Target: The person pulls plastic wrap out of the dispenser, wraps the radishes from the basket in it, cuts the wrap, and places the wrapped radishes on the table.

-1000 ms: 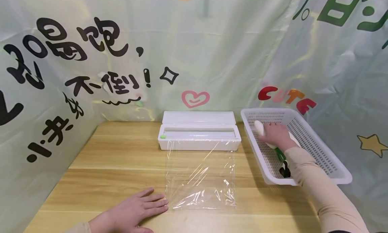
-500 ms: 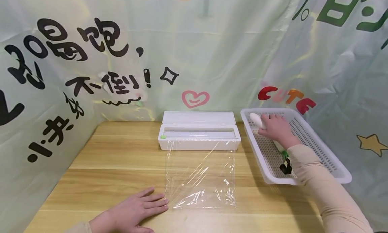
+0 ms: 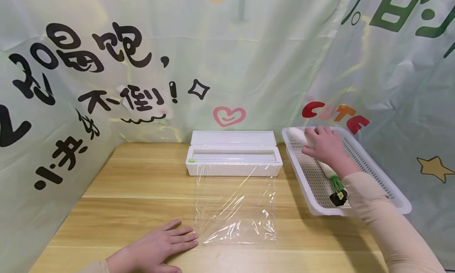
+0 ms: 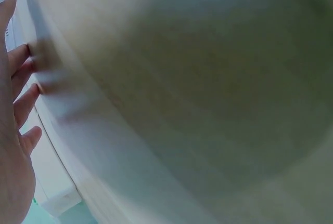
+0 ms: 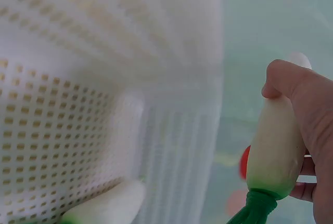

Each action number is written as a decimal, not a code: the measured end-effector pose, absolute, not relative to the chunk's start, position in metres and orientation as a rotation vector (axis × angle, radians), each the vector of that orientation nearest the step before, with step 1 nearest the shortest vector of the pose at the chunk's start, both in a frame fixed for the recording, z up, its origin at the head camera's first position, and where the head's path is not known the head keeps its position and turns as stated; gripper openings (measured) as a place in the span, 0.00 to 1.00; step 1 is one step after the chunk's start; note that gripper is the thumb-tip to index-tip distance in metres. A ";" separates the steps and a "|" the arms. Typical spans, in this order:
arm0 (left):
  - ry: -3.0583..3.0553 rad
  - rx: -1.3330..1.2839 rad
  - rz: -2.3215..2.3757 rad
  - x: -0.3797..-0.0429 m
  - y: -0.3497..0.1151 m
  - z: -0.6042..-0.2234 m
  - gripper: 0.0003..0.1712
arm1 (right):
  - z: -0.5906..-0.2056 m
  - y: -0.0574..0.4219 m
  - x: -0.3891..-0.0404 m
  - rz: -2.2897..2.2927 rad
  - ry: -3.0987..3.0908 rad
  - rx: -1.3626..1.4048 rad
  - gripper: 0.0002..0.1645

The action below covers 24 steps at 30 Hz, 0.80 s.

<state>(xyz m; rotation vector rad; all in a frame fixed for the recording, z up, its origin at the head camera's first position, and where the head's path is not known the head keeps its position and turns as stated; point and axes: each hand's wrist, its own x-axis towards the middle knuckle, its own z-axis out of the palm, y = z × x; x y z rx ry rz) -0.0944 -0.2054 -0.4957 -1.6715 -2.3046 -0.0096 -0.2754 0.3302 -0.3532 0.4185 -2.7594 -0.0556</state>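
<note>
My right hand (image 3: pixel 328 148) grips a white radish (image 3: pixel 298 135) near the far left corner of the white basket. In the right wrist view the thumb and fingers wrap round this radish (image 5: pixel 276 146), its green-tied end pointing down. Another white radish (image 5: pixel 112 203) lies in the basket; below my hand in the head view show green stalks (image 3: pixel 335 182) with a dark end. My left hand (image 3: pixel 160 243) rests palm down on the table, fingers spread. Its fingertips are right at the left edge of a sheet of clear cling film (image 3: pixel 234 213).
The film runs out from a white cling film dispenser (image 3: pixel 234 169) with its lid (image 3: pixel 233 138) raised and a small green slider at the left. The perforated white basket (image 3: pixel 396 204) stands at the right of the wooden table (image 3: pixel 142 178). A printed cloth (image 3: pixel 263 67) hangs behind.
My right hand has moved the gripped radish up and slightly left towards the basket's far corner. More of the green stalks and dark end shows. My left hand stays in place.
</note>
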 end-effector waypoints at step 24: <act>-2.267 -1.600 0.040 -0.096 -0.190 -0.485 0.34 | -0.357 0.211 -0.176 0.114 -2.300 0.941 0.30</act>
